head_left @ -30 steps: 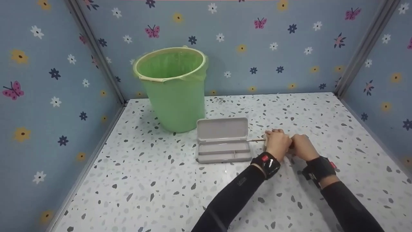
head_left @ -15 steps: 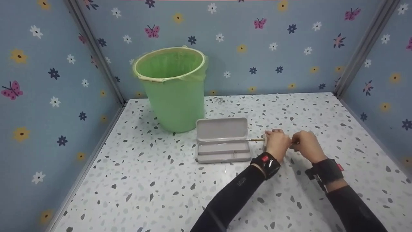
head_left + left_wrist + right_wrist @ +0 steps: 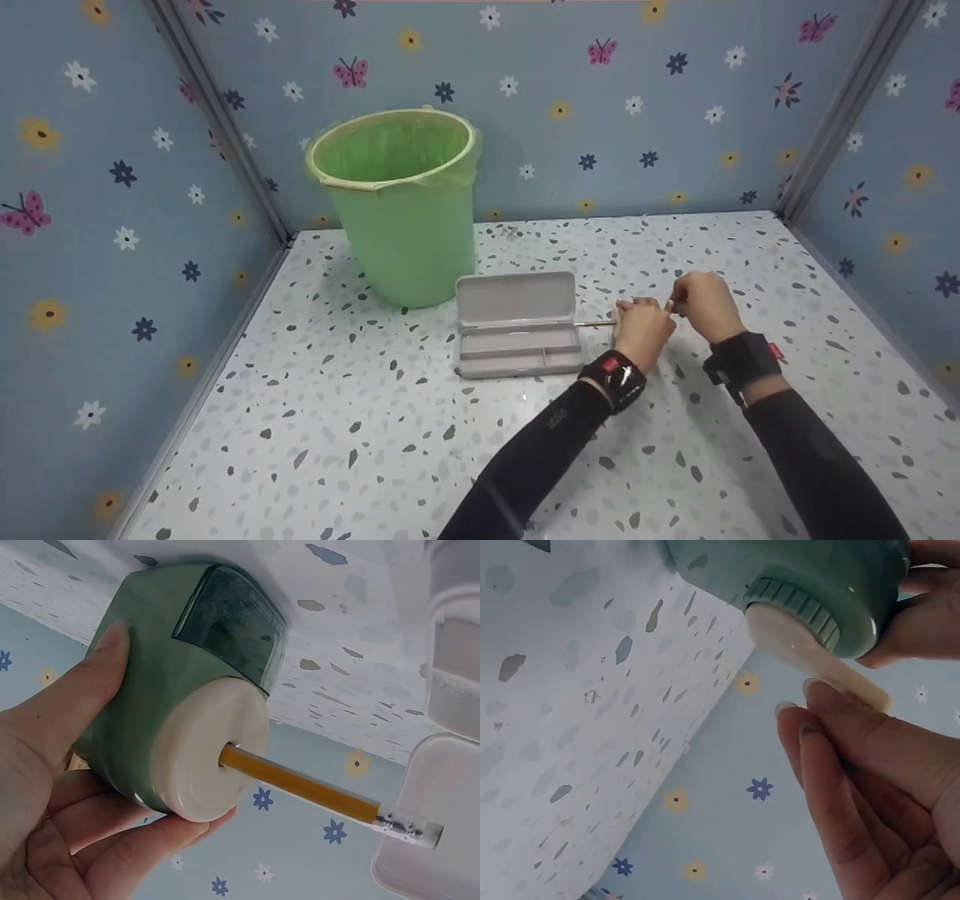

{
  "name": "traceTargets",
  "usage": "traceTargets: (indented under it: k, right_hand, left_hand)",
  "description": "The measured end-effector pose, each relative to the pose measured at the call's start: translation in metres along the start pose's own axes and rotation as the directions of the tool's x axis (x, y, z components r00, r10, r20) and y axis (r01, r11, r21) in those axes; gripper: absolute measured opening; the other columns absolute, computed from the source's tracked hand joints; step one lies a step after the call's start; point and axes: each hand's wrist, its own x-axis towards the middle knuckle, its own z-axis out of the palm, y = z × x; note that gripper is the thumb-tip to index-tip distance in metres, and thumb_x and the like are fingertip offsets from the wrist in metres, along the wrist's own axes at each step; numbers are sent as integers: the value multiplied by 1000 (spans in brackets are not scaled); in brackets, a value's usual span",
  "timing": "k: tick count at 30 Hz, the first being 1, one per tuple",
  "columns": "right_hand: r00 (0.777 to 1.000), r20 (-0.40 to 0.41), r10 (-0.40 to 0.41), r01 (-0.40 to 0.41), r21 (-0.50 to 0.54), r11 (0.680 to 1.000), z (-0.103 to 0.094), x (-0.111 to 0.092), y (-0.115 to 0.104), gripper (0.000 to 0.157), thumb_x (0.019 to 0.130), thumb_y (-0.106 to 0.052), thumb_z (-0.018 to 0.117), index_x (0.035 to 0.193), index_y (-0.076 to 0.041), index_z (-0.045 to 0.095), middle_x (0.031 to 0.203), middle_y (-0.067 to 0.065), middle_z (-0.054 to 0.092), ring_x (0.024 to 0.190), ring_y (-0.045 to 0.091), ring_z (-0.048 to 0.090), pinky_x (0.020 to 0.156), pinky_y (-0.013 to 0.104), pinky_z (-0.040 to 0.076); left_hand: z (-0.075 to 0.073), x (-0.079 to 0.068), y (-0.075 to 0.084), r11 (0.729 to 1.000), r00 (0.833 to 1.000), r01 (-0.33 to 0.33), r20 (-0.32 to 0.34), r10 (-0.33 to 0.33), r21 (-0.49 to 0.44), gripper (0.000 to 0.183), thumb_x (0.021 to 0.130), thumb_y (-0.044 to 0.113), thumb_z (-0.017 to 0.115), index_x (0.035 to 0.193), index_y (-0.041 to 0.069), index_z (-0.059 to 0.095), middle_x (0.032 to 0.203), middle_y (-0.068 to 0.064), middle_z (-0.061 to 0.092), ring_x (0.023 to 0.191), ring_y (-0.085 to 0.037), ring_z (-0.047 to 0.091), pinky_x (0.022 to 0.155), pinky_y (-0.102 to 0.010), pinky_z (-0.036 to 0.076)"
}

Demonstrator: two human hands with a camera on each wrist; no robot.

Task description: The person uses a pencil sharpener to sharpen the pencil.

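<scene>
My left hand [image 3: 643, 328] grips a green hand-crank pencil sharpener [image 3: 131, 705], thumb on one side and fingers below in the left wrist view. A yellow pencil [image 3: 307, 787] with a metal ferrule and eraser sticks out of the hole in its cream front. On the sharpener's other side, my right hand [image 3: 706, 306] has thumb and fingertips pinched together at the outer end of the cream crank handle [image 3: 810, 652]. The crank's knob is hidden behind those fingers. From the head view, my left hand covers most of the sharpener.
An opened grey pencil case [image 3: 517, 300] lies just left of the pencil's eraser end. Behind it to the left stands a green lined bin [image 3: 412, 240]. Patterned panels [image 3: 570, 135] enclose the speckled table [image 3: 360, 450] at the back and sides.
My right hand has moved around with the crank, first outward to the right, then up and away at the far side. My left hand has stayed nearly still on the sharpener.
</scene>
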Motion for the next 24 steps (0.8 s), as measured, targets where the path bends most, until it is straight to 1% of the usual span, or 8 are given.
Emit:
traceTargets:
  k: [4, 7, 10, 14, 17, 19, 22, 24]
  right_hand:
    - [999, -29, -19, 19, 2, 1000, 5, 8, 4, 4, 79, 12, 70, 78, 8, 70, 76, 24, 69, 68, 34, 63, 66, 48, 53]
    - [999, -43, -19, 19, -6, 1000, 11, 13, 9, 5, 79, 13, 68, 81, 9, 70, 79, 25, 69, 72, 36, 64, 69, 51, 53]
    - [999, -49, -9, 8, -17, 1000, 17, 18, 12, 7, 80, 14, 65, 83, 10, 71, 80, 25, 69, 74, 37, 63, 71, 51, 51]
    - [998, -58, -15, 12, -38, 999, 27, 24, 19, 10, 78, 14, 63, 80, 9, 71, 78, 24, 69, 70, 35, 60, 69, 48, 49]
    - [997, -64, -41, 37, -54, 998, 35, 27, 24, 11, 76, 15, 62, 75, 7, 70, 73, 22, 68, 66, 33, 58, 65, 46, 47]
    - [997, -57, -55, 52, -57, 997, 40, 27, 27, 11, 76, 13, 61, 72, 6, 70, 70, 21, 67, 63, 32, 57, 62, 44, 46]
    - [998, -32, -47, 46, -53, 998, 48, 25, 32, 16, 80, 11, 58, 70, 6, 70, 68, 19, 66, 61, 31, 54, 60, 41, 43]
    - [1000, -4, -31, 31, -62, 998, 51, 21, 35, 19, 81, 11, 55, 73, 6, 71, 70, 19, 67, 62, 30, 54, 60, 41, 44]
  left_hand:
    - [1, 0, -1, 999, 1000, -22, 1, 22, 27, 41, 102, 19, 40, 139, 25, 57, 116, -4, 71, 103, -19, 68, 83, -40, 58]
    - [2, 1, 0, 998, 999, -35, -11, 35, 51, 41, 102, 18, 41, 140, 22, 57, 115, -3, 71, 102, -18, 69, 82, -39, 58]
    - [3, 0, -1, 998, 998, -37, -38, 39, 56, 39, 101, 17, 42, 134, 18, 62, 111, -2, 72, 99, -17, 69, 81, -39, 58]
    - [4, -1, -1, 999, 997, -24, -67, 27, 46, 34, 99, 15, 43, 121, 15, 70, 107, -3, 72, 95, -17, 69, 79, -37, 57]
    - [4, 0, -1, 999, 998, -14, -56, 16, 42, 35, 100, 15, 41, 117, 14, 72, 109, -2, 72, 95, -17, 68, 80, -37, 57]
    - [4, 1, -1, 999, 999, -17, -38, 19, 40, 35, 101, 15, 40, 116, 14, 72, 111, -2, 71, 98, -18, 68, 81, -37, 58]
    - [4, 2, -1, 998, 999, -41, -4, 42, 41, 35, 101, 15, 41, 115, 18, 73, 114, -2, 71, 101, -18, 68, 84, -38, 58]
    - [3, 2, -1, 997, 998, -59, 14, 59, 42, 35, 102, 14, 41, 116, 20, 73, 116, -3, 71, 103, -18, 68, 85, -39, 58]
